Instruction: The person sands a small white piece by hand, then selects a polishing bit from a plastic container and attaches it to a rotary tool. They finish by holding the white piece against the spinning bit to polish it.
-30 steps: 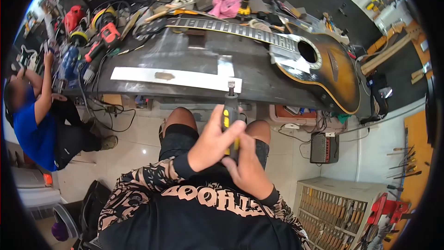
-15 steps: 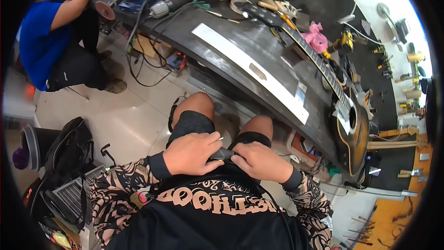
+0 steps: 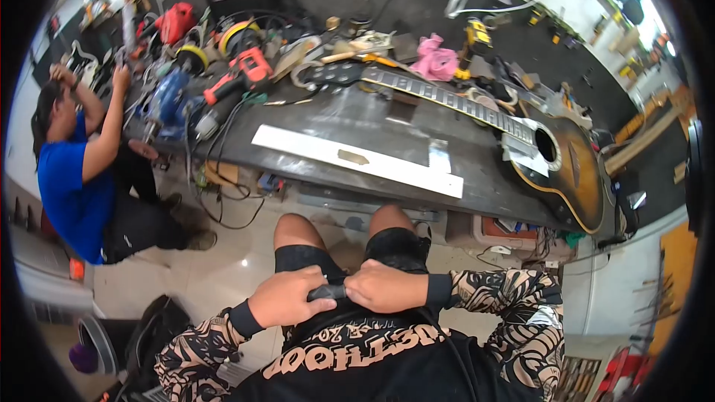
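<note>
Over my lap, my left hand is closed around a small dark grey object, with its thumb along the lower side. My right hand is closed at the other end of that object, fingers pressed together, so the two hands nearly meet. What the object is cannot be made out. Beyond my knees, a long white straight bar with a dark oval opening lies along the near side of the dark workbench. A sunburst acoustic guitar rests on the bench at the right, its neck pointing left.
On the left a person in a blue shirt sits by the bench, arms raised. A red power tool, a blue grinder, a pink cloth and a yellow drill lie on it. Cables hang off its edge.
The view has turned and lifted, showing more of the bench's far left. Both hands remain together at my lap, and the dark object between them now shows more clearly.
</note>
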A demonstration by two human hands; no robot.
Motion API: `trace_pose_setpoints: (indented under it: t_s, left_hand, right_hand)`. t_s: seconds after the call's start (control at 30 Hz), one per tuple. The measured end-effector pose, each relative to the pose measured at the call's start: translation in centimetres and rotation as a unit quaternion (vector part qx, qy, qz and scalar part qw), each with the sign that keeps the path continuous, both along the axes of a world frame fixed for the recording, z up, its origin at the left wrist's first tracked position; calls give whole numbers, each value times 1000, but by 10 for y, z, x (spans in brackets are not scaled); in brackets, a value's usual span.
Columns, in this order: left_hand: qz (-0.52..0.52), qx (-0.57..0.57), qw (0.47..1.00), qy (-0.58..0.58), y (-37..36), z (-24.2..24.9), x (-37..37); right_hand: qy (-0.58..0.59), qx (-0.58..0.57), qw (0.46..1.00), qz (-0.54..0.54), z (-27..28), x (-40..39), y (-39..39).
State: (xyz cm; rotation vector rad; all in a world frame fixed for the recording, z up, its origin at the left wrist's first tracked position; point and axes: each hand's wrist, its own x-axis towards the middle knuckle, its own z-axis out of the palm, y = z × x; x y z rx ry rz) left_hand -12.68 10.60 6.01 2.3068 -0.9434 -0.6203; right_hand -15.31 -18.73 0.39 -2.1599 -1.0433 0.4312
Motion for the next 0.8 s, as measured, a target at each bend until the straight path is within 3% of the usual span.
trace_pose_setpoints:
  t_s: [0.1, 0.2, 0.27, 0.33, 0.4, 0.47, 0.53, 0.57, 0.67, 0.73, 0.8]
  left_hand:
    - [-57, -23, 986, 157, -25, -13, 11]
    - [-107, 19, 993, -49, -73, 8, 5]
    - [-221, -27, 930, -292, -103, 2, 10]
    - [-303, -61, 875, -373, -132, -8, 24]
    - [-383, -76, 830, -398, -166, -4, 22]
    - [-441, -101, 805, -384, -203, 4, 12]
    - [-480, -119, 787, -370, -234, 10, 6]
    - [-500, -104, 795, -328, -246, 13, 1]
    - [-541, -84, 797, -256, -275, 26, -23]
    - [-537, -17, 835, -118, -289, 29, -35]
    - [-530, 6, 847, -50, -307, 34, -42]
  right_hand:
    - [-2, 10, 1000, -28, -16, -25, -20]
    - [-3, 32, 993, -114, -33, -50, -53]
    - [194, 89, 970, -118, -6, -55, -88]
    - [345, 195, 914, -88, -22, -58, -117]
    - [425, 210, 868, -148, -15, -91, -134]
    - [413, 229, 858, -203, -6, -131, -146]
    - [270, 187, 907, -263, -3, -169, -150]
    - [226, 180, 907, -305, -6, -188, -144]
    - [109, 149, 887, -423, -14, -238, -121]
    - [163, 130, 850, -484, -15, -256, -111]
    - [70, 28, 835, -545, -1, -269, -106]
